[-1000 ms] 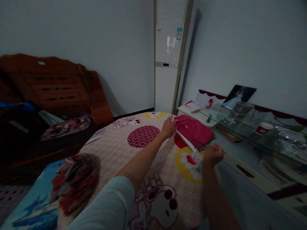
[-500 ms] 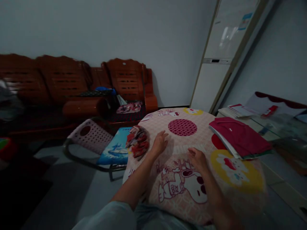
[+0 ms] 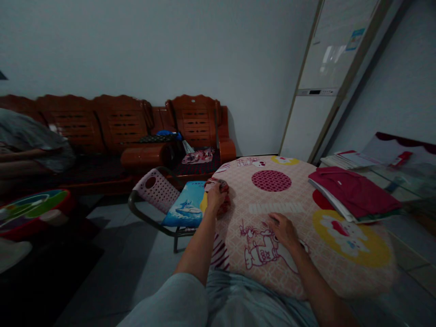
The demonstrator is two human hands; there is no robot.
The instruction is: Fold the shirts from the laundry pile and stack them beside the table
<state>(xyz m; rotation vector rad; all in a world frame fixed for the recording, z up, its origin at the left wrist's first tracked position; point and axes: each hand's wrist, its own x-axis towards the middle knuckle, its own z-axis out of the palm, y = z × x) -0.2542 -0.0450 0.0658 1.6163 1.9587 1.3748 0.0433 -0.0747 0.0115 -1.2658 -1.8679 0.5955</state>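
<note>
At the left rim of the round table, my left hand (image 3: 215, 198) is closed on a crumpled red, floral-looking cloth (image 3: 225, 205). Part of the cloth is hidden under the hand, and its exact kind cannot be made out. My right hand (image 3: 284, 230) hovers at or just above the tablecloth (image 3: 235, 236), fingers loosely bent and apart, holding nothing. Beneath and around it the pink tablecloth shows a cartoon dog print. A neat stack of folded clothes (image 3: 354, 193), dark pink on top, lies on the right side of the table.
A folding chair (image 3: 160, 193) with a blue picture seat stands against the table's left side. Behind are wooden sofas (image 3: 194, 120), with a seated person (image 3: 30, 141) at far left. A red basin (image 3: 64, 211) sits lower left. A glass-topped cabinet (image 3: 378, 175) is at right.
My left hand has moved left from the middle of the table onto the crumpled cloth and closed on it. The right hand stays over the table's middle. The view has turned left.
</note>
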